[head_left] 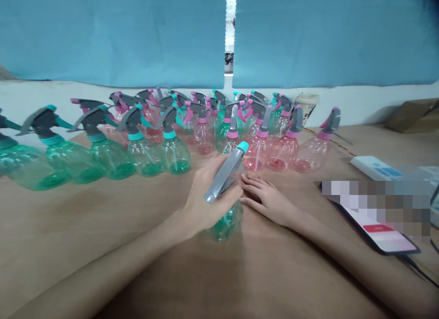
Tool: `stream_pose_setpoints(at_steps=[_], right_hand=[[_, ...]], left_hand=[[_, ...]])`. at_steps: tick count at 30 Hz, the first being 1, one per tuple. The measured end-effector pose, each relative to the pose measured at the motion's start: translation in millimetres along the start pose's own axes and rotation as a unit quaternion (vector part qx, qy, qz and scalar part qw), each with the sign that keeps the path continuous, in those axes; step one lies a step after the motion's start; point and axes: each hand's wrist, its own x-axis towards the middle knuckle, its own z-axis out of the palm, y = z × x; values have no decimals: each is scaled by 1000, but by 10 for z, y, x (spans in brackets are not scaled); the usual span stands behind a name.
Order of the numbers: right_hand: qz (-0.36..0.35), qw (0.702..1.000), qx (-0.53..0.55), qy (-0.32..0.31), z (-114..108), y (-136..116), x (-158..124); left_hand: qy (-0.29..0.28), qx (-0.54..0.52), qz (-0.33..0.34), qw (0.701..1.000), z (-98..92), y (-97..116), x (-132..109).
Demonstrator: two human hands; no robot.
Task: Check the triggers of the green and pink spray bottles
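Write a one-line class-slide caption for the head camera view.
A left hand holds a green spray bottle beside the right hand, with rows of green and pink spray bottles on the table behind.

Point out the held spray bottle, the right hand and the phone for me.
Held spray bottle (224, 225): head view, on its green body below the grip.
Right hand (267, 201): head view, on the back of the hand.
Phone (377, 239): head view, on the uncovered lower part of its screen.

Soft, even light (edges stretched, slightly blurred).
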Motion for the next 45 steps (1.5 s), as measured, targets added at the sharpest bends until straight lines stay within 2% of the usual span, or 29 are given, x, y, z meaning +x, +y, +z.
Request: stream_pose_setpoints(at_steps=[10, 20, 30, 36, 45], right_hand=[[3, 1000, 7, 11, -16, -25, -1], [4, 1000, 7, 7, -15, -33, 6], [2, 1000, 16, 12, -8, -24, 3], [-1, 1000, 11, 6, -11, -23, 4], [-1, 1000, 12, 15, 1, -18, 5]], left_hand=[[4, 20, -10, 1000, 8, -67, -33], [-52, -20, -40, 998, -15, -111, -29], [-71, -77, -58, 993, -34, -76, 1], [-54, -26, -27, 998, -25, -116, -14], [-57, -4, -48, 997, -42, -58, -22]])
